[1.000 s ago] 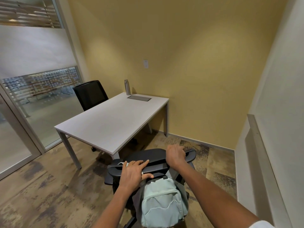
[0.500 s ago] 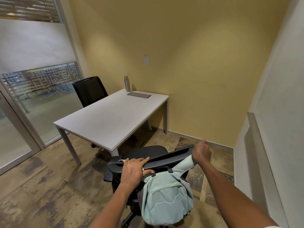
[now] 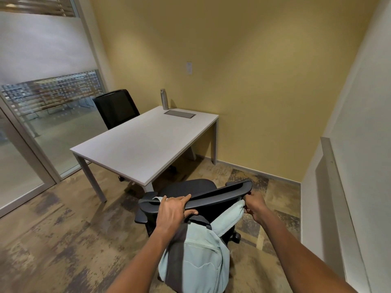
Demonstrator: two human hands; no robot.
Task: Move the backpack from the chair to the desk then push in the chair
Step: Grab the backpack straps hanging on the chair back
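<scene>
Soft, light-looking backpack [image 3: 196,256] is hung behind chair [image 3: 220,196]; right hand [image 3: 254,205] is pinched on its strap, left hand [image 3: 173,210] clamped on chair's top. Straps judged best hold.

Small office meeting room: white desk [image 3: 143,144], two black swivel office chairs [image 3: 116,107], frosted glass partition [image 3: 42,60], patterned carpet tiles [image 3: 63,240].
</scene>
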